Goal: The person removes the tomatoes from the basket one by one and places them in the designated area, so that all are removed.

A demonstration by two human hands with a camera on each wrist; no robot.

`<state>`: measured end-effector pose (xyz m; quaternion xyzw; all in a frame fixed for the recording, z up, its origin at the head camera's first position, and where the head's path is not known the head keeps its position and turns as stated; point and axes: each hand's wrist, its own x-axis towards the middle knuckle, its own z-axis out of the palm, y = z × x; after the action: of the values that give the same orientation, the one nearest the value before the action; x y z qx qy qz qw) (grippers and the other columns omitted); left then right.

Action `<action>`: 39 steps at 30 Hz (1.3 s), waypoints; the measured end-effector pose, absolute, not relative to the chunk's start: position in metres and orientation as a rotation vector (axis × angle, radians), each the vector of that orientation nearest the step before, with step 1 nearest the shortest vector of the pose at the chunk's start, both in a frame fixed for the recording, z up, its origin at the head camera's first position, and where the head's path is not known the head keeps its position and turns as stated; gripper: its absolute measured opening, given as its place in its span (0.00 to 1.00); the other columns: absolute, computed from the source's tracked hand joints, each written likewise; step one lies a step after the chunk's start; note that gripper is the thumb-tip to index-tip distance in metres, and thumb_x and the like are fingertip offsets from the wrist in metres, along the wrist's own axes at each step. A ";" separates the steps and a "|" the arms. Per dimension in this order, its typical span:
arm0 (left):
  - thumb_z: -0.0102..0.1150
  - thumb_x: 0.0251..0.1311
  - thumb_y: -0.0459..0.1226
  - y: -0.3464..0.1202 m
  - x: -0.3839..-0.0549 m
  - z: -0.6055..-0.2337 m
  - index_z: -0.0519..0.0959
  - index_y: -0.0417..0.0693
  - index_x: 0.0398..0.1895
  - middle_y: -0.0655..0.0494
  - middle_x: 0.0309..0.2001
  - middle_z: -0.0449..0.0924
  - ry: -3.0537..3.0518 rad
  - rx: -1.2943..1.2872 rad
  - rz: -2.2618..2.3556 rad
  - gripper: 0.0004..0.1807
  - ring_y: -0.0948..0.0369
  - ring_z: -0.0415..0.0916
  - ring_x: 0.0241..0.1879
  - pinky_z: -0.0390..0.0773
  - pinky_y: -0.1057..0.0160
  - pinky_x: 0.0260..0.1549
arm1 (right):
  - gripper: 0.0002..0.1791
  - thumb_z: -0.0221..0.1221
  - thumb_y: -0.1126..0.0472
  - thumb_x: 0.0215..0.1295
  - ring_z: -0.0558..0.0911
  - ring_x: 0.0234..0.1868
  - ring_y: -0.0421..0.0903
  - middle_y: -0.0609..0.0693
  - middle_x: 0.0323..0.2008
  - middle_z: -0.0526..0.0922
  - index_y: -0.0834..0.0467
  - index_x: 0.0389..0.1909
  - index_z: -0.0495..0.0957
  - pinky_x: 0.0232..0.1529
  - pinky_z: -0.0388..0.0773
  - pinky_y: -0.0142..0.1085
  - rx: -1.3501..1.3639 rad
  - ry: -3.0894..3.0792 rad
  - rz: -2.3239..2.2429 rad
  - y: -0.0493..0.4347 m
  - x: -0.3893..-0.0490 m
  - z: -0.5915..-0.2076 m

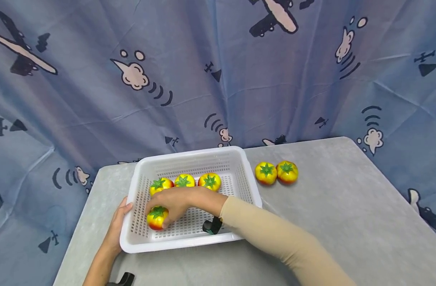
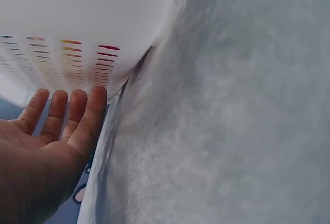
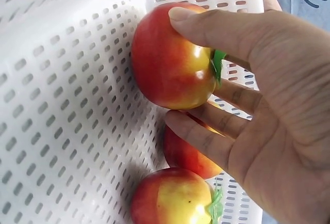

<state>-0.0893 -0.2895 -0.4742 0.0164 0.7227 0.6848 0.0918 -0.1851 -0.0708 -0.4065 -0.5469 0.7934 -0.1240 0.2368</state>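
A white perforated plastic basket (image 1: 198, 240) holds several yellow-and-red tomatoes with green star-shaped tops. Inside its left part, my right hand (image 1: 176, 201) grips a tomato (image 1: 157, 218) at the near left corner. The right wrist view shows the thumb on this tomato's red side (image 3: 167, 64), with the fingers round the other side, partly hidden. Just behind it are a tomato (image 1: 160, 185), another tomato (image 1: 184, 180) and a third tomato (image 1: 210, 181). My left hand (image 1: 115, 226) touches the basket's left side from outside, its fingers extended along the slotted wall in the left wrist view.
Two more tomatoes, the nearer-to-basket one (image 1: 266, 173) and its neighbour (image 1: 287, 172), sit side by side on the grey table (image 1: 332, 206) right of the basket. A blue curtain (image 1: 189, 79) with airplane prints hangs behind the table and at its sides.
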 end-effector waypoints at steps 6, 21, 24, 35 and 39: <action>0.26 0.83 0.53 -0.290 -0.090 -0.474 0.40 0.51 0.86 0.58 0.74 0.58 2.136 0.039 2.037 0.36 0.71 0.78 0.58 0.85 0.60 0.51 | 0.31 0.72 0.52 0.67 0.75 0.65 0.34 0.37 0.66 0.80 0.41 0.70 0.77 0.72 0.69 0.30 -1.494 2.158 -0.360 -0.071 -0.186 -0.406; 0.27 0.83 0.52 -0.290 -0.090 -0.475 0.42 0.49 0.87 0.55 0.75 0.57 2.152 0.046 2.029 0.35 0.73 0.77 0.59 0.84 0.63 0.52 | 0.31 0.71 0.52 0.68 0.75 0.64 0.33 0.34 0.66 0.79 0.38 0.70 0.76 0.72 0.70 0.31 -1.441 2.171 -0.335 -0.070 -0.185 -0.403; 0.27 0.84 0.51 -0.290 -0.090 -0.476 0.42 0.49 0.86 0.62 0.72 0.61 2.154 0.060 2.036 0.35 0.72 0.78 0.59 0.84 0.62 0.52 | 0.31 0.71 0.52 0.68 0.75 0.65 0.34 0.36 0.66 0.80 0.40 0.71 0.76 0.72 0.70 0.32 -1.450 2.181 -0.327 -0.068 -0.185 -0.401; 0.27 0.83 0.50 -0.291 -0.087 -0.478 0.43 0.47 0.85 0.73 0.66 0.69 2.170 0.095 2.048 0.34 0.68 0.80 0.56 0.86 0.60 0.49 | 0.33 0.72 0.53 0.67 0.76 0.67 0.38 0.42 0.70 0.79 0.48 0.73 0.75 0.73 0.70 0.32 -1.498 2.214 -0.415 -0.058 -0.185 -0.377; 0.26 0.84 0.50 -0.290 -0.088 -0.478 0.44 0.48 0.86 0.70 0.68 0.67 2.172 0.099 2.050 0.34 0.67 0.80 0.56 0.86 0.60 0.49 | 0.33 0.71 0.53 0.68 0.77 0.64 0.38 0.44 0.69 0.79 0.48 0.73 0.75 0.70 0.72 0.32 -1.500 2.249 -0.409 -0.049 -0.181 -0.368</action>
<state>-0.0881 -0.2895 -0.4778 0.0331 0.7247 0.6839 0.0767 -0.1813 -0.0485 -0.3685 -0.5373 0.8055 -0.1466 0.2024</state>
